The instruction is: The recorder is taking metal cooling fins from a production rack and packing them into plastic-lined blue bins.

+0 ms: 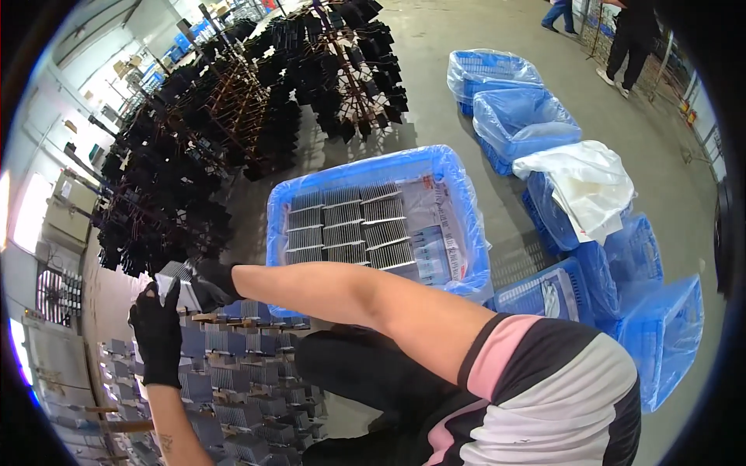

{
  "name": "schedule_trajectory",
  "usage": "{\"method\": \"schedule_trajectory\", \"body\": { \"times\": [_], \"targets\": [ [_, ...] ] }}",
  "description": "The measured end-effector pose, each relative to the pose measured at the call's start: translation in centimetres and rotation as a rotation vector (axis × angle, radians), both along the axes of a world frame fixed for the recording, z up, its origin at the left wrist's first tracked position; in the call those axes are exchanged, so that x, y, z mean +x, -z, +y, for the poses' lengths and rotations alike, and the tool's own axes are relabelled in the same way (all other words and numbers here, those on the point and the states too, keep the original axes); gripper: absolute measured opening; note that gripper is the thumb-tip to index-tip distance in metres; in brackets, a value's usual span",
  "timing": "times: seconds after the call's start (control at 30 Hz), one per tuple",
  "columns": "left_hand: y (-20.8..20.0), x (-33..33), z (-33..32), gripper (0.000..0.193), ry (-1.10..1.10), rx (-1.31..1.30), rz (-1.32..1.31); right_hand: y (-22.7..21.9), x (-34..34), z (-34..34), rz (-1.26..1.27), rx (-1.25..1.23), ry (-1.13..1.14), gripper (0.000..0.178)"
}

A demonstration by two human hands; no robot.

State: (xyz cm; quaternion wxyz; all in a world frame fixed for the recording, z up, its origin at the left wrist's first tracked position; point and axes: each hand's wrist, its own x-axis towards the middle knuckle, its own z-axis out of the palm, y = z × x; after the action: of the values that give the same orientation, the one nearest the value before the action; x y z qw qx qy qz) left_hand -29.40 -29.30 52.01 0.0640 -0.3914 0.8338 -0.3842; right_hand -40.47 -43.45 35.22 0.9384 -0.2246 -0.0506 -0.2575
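The half-curled left hand (pixel 158 334) is gripping 1 finned metal block (pixel 172 275), right hand (pixel 213 286) touching it, closure unclear; probably repositioning it, next needing steady support

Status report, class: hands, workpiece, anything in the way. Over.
Left hand, right hand: both on finned part. Blue crate holds more. Right arm partly hides crate's near edge.

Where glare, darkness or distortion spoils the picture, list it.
Head view: left window blown out; head view: hanging black parts merge into darkness; head view: held finned part looks pale, fine detail hard to read; head view: straight edges bend near the black rim.
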Motion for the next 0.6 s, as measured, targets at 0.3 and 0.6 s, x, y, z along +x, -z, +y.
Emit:
{"method": "schedule_trajectory", "body": {
  "times": [0.3,0.6],
  "targets": [
    [1.2,-3.2,7.0,0.048,0.132,-0.101,1.106,-6.4,-6.8,11.2,0.257,0.142,0.472,0.037],
    [8.3,-10.6,16.7,0.04,-0.355,0.479,1.853,-5.8,-22.9,23.7,0.551,-0.886,0.367,0.057]
  ]
}}
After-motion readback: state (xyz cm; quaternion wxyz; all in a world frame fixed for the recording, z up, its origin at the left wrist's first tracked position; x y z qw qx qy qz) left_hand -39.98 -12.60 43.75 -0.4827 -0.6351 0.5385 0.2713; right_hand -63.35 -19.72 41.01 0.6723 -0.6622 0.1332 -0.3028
